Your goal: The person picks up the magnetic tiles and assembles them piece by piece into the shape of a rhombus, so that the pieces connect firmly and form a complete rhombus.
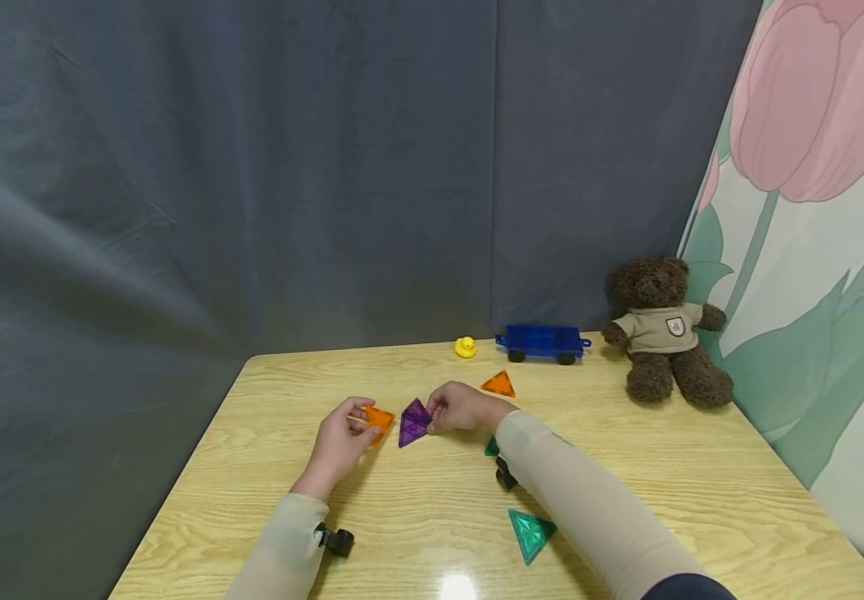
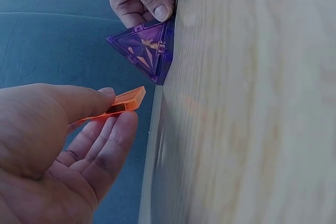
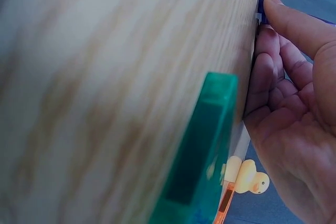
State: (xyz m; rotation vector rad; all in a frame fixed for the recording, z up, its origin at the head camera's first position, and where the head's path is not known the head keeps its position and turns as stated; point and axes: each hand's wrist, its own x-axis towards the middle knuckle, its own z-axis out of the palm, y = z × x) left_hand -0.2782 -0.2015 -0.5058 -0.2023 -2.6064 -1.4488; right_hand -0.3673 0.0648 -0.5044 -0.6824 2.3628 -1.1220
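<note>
Mid-frame, the left grip (image 1: 337, 443) pinches a translucent orange plastic triangle (image 1: 381, 420), the right grip (image 1: 465, 407) purple plastic triangles (image 1: 412, 430): likely light, stiff, best edge-held.

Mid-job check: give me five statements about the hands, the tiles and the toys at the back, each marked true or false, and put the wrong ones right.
1. The left hand pinches an orange triangular tile. True.
2. The right hand holds nothing. False: it holds the purple triangular tiles.
3. The yellow toy duck sits inside the blue toy wagon. False: it is on the table, to the left of the wagon in the head view.
4. A green triangular tile lies on the table beside the right forearm. True.
5. The brown teddy bear wears a beige shirt with a badge. True.
</note>
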